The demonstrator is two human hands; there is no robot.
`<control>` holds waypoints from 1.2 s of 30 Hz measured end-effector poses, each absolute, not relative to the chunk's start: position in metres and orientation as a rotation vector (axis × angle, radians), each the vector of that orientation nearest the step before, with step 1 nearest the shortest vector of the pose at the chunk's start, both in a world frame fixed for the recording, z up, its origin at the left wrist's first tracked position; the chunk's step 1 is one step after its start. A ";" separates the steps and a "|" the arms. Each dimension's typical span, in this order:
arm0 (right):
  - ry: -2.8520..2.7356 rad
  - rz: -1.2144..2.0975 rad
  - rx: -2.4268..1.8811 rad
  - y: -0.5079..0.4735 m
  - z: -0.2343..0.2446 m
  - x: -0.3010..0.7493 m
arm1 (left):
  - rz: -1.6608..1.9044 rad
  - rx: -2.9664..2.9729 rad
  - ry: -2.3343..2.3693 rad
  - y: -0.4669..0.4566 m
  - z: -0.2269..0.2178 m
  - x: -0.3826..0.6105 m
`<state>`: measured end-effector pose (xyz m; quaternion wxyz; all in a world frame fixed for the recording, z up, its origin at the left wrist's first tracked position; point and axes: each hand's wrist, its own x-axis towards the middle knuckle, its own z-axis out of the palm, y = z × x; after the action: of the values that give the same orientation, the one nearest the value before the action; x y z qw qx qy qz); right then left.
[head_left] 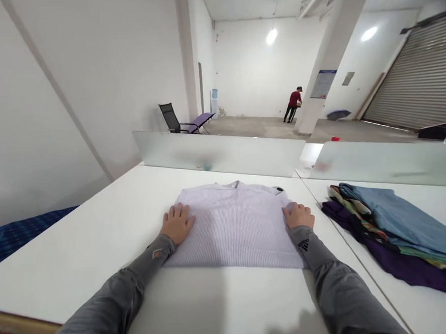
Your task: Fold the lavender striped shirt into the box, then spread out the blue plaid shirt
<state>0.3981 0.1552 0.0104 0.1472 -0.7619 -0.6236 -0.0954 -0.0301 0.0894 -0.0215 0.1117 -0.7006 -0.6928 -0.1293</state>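
A pale lilac shirt (238, 228) with fine dark stripes lies folded in a rough rectangle on the white table (114, 221). Its collar edge points away from me, and a small dark patch (279, 190) shows near the far right corner. My left hand (177, 223) rests flat on the shirt's left edge, fingers spread. At the right edge, my right hand (299, 215) touches the cloth with its thumb apart and its fingers slightly bent. Neither hand visibly grips the fabric.
Frosted dividers (224, 153) stand along the table's far side. Right of the table seam lies a pile of clothes (396, 228), blue on top, purple below. Blue patterned cloth (18, 235) is at the left. Beyond are a lounge chair (180, 121), a pillar and a distant person (294, 103).
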 end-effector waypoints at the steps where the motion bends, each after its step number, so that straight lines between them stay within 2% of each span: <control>1: -1.811 -0.281 -2.228 0.149 0.011 0.399 | -0.348 -2.079 -2.031 0.090 -0.021 -0.031; 6: -1.944 -0.233 -2.237 0.089 -0.001 0.403 | -0.301 -2.256 -1.857 0.079 -0.024 -0.041; 11: -1.865 -0.141 -1.935 -0.002 -0.026 0.433 | -0.407 -2.421 -1.684 0.028 -0.037 -0.061; 15: -1.595 0.199 -1.867 -0.020 -0.015 0.453 | -0.366 -2.413 -1.655 0.009 -0.026 -0.070; 20: -1.490 0.619 -1.974 0.018 0.011 0.454 | -0.475 -2.460 -1.506 0.055 0.004 -0.040; 22: -1.544 0.593 -2.004 0.027 0.015 0.450 | -0.486 -2.436 -1.544 0.078 0.008 -0.024; 28: -1.646 0.202 -1.843 0.015 0.015 0.448 | -0.496 -2.211 -1.744 0.111 0.000 -0.010; 36: -1.511 0.007 -1.724 0.040 0.021 0.442 | -0.708 -1.870 -1.876 0.115 -0.006 -0.024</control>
<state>0.4417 0.0399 0.0210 0.4119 -0.6854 -0.6004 0.0029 -0.0243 0.1149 -0.0064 0.1985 -0.6684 -0.6707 -0.2531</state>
